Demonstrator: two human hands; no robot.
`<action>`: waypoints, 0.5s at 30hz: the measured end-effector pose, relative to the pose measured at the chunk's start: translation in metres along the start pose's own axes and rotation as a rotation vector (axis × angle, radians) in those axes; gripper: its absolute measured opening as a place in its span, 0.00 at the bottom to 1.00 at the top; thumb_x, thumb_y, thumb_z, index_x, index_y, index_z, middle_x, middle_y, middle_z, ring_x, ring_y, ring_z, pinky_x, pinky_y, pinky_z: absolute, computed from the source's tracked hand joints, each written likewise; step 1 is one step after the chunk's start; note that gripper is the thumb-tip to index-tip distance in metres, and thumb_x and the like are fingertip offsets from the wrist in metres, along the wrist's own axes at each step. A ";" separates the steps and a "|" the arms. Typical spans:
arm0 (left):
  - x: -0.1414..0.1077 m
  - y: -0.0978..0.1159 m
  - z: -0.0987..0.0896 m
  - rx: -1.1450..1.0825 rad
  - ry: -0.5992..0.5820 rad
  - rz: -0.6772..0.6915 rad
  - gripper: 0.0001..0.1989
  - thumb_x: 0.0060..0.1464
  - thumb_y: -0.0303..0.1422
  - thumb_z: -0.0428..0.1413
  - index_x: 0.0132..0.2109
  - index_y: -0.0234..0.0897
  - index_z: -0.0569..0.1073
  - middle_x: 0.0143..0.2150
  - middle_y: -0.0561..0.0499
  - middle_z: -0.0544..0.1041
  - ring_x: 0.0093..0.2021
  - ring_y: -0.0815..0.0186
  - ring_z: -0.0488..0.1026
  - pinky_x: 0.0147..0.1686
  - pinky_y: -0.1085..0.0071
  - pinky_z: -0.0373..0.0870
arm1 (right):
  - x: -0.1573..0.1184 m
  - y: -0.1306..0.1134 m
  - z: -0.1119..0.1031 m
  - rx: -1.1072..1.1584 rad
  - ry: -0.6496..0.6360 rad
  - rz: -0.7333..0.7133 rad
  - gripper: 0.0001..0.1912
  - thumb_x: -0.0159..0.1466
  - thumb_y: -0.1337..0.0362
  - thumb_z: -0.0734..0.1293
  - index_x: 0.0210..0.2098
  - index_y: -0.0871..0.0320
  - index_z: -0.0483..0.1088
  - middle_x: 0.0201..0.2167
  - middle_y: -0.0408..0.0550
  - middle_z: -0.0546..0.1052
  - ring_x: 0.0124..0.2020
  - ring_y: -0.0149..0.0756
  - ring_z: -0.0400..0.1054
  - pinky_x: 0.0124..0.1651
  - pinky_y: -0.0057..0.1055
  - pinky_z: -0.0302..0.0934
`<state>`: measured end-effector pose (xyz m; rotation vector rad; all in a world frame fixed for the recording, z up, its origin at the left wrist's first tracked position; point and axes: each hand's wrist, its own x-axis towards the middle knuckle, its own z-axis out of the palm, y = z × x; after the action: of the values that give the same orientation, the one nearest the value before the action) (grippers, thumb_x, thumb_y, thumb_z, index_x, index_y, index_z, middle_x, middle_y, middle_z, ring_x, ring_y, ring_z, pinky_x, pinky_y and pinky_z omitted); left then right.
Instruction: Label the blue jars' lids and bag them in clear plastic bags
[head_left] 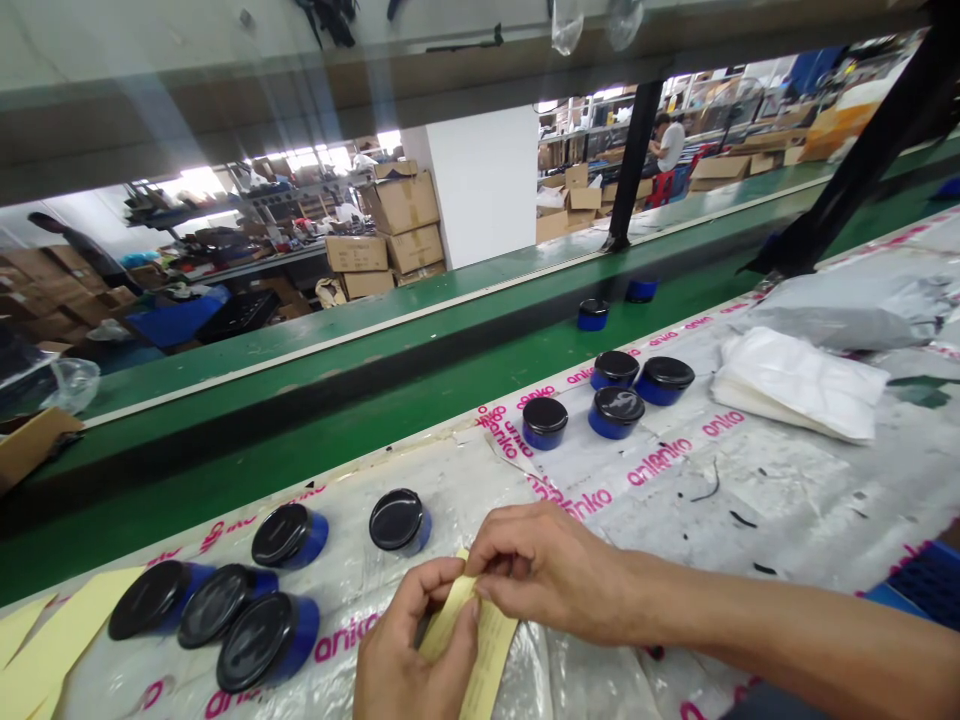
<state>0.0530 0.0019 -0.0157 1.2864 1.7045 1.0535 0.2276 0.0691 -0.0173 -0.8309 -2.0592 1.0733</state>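
Pinching a yellow paper strip [480, 620] between both hands, I have it held up over the tabletop [720, 500], low in my feed. The left hand [409, 645] closes on the strip's middle, thumb pressed against it. The right hand [544, 570] reaches in from the right and nips the top end between thumb and fingertips, its knuckles nearly over the left hand.

Just left of the hands, five blue jars [255, 640] with black lids lie on their sides, and more yellow sheets [60, 640] sit beyond them at the tabletop's edge. Farther up, four more jars [544, 422] stand upright in a loose cluster, their lids on. A plastic cover [570, 470] printed with pink lettering lies across the tabletop, with a white stack [799, 385] and a gray bag [847, 310] on it to the right.

Two further jars [615, 305] stand on the green conveyor [375, 400], which runs alongside. Past it, I can make out a seated co-worker [670, 145] and stacked cardboard boxes [401, 200].
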 end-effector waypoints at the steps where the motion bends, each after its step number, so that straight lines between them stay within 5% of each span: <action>1: 0.000 -0.001 0.000 0.007 0.003 0.008 0.17 0.49 0.47 0.63 0.42 0.43 0.77 0.37 0.52 0.84 0.40 0.59 0.80 0.41 0.70 0.73 | 0.000 0.000 0.000 0.000 0.002 0.005 0.12 0.57 0.73 0.69 0.38 0.56 0.80 0.32 0.43 0.78 0.29 0.28 0.70 0.35 0.24 0.63; 11: -0.001 -0.003 0.001 0.122 0.043 0.043 0.16 0.49 0.48 0.61 0.41 0.45 0.78 0.38 0.54 0.83 0.38 0.60 0.79 0.41 0.67 0.71 | 0.000 -0.007 0.000 0.059 0.002 0.161 0.09 0.52 0.75 0.68 0.31 0.59 0.76 0.26 0.39 0.76 0.26 0.26 0.69 0.30 0.21 0.60; 15: -0.002 -0.004 0.001 0.121 0.034 0.031 0.16 0.50 0.48 0.60 0.43 0.46 0.77 0.38 0.55 0.83 0.39 0.61 0.79 0.42 0.67 0.71 | -0.001 -0.005 0.000 0.059 0.019 0.126 0.12 0.54 0.75 0.69 0.37 0.59 0.76 0.30 0.40 0.78 0.28 0.27 0.70 0.33 0.21 0.63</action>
<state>0.0526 0.0000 -0.0191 1.3819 1.8028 1.0087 0.2268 0.0661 -0.0131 -0.9476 -1.9714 1.1835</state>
